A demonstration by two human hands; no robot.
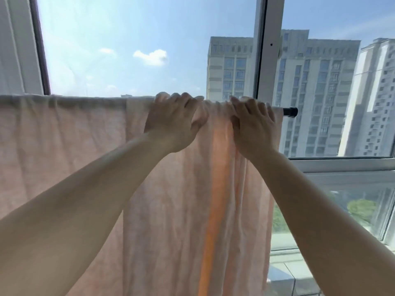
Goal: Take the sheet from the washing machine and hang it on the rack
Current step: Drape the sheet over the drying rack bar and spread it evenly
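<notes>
A pale pink sheet [64,137] hangs draped over a horizontal rack pole, spread from the left edge to just short of the pole's black end [289,111]. Bunched folds with an orange-lit strip hang down the middle. My left hand [173,122] is raised to the pole, fingers curled over the top fold of the sheet. My right hand [253,122] lies beside it to the right, fingers also curled over the sheet on the pole. Most of the pole is hidden under the cloth. The washing machine is out of view.
A large window [128,39] stands right behind the rack, with a white upright frame [268,45] and a sill rail [342,162] at the right. Tall buildings [316,82] show outside. A white wall edge [15,43] is at the upper left.
</notes>
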